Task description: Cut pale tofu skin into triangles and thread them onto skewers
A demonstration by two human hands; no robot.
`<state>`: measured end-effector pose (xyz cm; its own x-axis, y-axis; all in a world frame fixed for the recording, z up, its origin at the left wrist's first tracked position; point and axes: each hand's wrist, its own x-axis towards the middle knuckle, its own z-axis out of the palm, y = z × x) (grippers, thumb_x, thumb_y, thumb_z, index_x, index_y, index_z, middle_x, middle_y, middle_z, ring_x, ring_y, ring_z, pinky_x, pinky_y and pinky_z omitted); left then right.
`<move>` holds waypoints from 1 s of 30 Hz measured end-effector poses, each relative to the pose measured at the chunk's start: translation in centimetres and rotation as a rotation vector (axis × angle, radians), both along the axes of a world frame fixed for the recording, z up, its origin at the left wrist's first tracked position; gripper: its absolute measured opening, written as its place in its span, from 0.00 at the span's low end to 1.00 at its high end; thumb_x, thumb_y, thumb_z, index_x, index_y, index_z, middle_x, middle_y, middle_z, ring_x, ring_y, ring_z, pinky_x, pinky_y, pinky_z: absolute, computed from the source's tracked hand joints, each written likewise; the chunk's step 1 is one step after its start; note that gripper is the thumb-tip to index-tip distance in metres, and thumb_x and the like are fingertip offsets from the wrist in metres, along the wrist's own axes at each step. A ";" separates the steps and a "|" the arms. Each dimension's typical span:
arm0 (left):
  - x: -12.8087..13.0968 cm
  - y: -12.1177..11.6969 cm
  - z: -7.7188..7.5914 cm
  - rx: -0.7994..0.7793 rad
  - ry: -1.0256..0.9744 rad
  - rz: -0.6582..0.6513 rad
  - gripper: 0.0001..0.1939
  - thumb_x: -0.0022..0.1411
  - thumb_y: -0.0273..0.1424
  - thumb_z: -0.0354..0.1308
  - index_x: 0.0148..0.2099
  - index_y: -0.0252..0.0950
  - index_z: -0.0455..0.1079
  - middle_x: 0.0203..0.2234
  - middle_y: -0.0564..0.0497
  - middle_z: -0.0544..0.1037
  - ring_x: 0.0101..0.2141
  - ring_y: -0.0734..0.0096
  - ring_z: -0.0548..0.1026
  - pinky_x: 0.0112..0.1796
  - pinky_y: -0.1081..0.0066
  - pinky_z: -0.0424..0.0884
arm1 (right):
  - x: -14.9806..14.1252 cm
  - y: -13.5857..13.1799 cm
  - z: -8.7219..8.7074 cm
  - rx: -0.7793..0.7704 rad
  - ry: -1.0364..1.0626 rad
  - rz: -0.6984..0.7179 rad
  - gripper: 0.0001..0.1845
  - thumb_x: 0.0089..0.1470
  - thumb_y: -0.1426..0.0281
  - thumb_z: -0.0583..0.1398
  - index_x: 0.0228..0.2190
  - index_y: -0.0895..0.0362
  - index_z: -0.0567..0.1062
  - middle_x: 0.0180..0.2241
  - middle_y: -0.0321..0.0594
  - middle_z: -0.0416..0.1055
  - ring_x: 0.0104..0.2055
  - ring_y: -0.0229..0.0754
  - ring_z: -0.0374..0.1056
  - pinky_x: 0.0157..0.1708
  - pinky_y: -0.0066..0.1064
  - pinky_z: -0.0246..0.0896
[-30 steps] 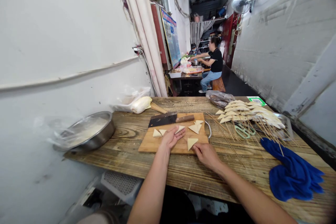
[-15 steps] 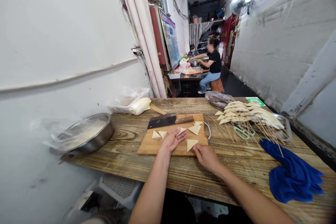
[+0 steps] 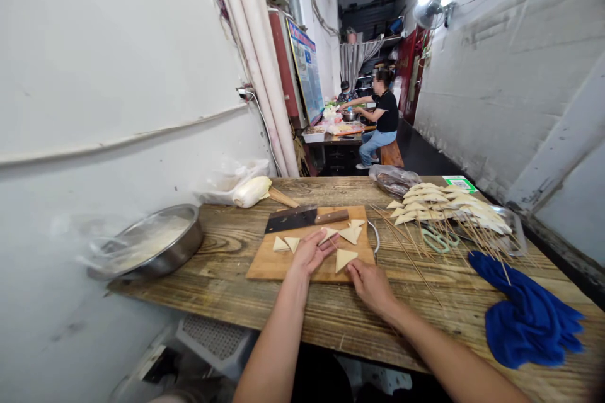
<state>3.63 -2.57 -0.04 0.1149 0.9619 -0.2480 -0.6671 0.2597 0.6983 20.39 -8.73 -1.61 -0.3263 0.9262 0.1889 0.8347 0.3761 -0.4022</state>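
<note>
My left hand (image 3: 309,253) is turned palm up over the cutting board (image 3: 265,267), a pale tofu triangle (image 3: 327,236) held at its fingers. With thumb and fingers pinched, my right hand (image 3: 372,284) grips a thin wooden skewer that carries another tofu triangle (image 3: 346,259). The skewer's tip (image 3: 333,240) points at the piece in my left hand; most of its shaft is hidden. More loose triangles (image 3: 286,244) lie on the board left of my hand, and a few (image 3: 352,231) to the right. A cleaver (image 3: 302,217) rests along the board's far edge.
Loaded skewers (image 3: 444,204) are piled on a metal tray (image 3: 520,233) at right, near green-handled scissors (image 3: 439,238), bare skewers (image 3: 411,256) and a blue cloth (image 3: 529,321). At left stand a steel basin (image 3: 182,242) and a cabbage (image 3: 253,191). Two people (image 3: 385,110) sit farther back.
The left hand and its tofu triangle have shifted very slightly right, towards the skewer tip. The right hand keeps its pinch in nearly the same place.
</note>
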 end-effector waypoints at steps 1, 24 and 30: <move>0.0 0.0 0.0 0.001 0.000 0.000 0.03 0.57 0.22 0.55 0.35 0.26 0.67 0.35 0.36 0.76 0.40 0.56 0.75 0.44 0.57 0.72 | 0.0 0.0 0.0 0.006 0.005 -0.002 0.15 0.60 0.70 0.46 0.33 0.58 0.71 0.29 0.43 0.74 0.30 0.40 0.69 0.28 0.26 0.50; 1.4 -0.7 0.8 0.003 0.017 0.003 0.03 0.58 0.21 0.54 0.35 0.27 0.68 0.36 0.37 0.76 0.40 0.57 0.76 0.35 0.66 0.74 | -0.1 0.0 -0.7 0.123 0.100 -0.003 0.16 0.60 0.70 0.45 0.33 0.59 0.71 0.27 0.41 0.73 0.28 0.40 0.69 0.27 0.27 0.50; 2.2 -1.0 0.8 0.014 0.038 -0.007 0.04 0.57 0.22 0.55 0.35 0.28 0.70 0.35 0.40 0.77 0.37 0.63 0.77 0.31 0.70 0.74 | -0.1 0.1 -0.8 0.161 0.085 -0.044 0.17 0.60 0.69 0.44 0.33 0.59 0.71 0.26 0.42 0.73 0.27 0.41 0.69 0.26 0.28 0.49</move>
<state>5.88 -3.58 0.74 0.1120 0.9646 -0.2386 -0.6380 0.2539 0.7270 20.25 -8.68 -2.44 -0.2629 0.8946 0.3612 0.8174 0.4054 -0.4092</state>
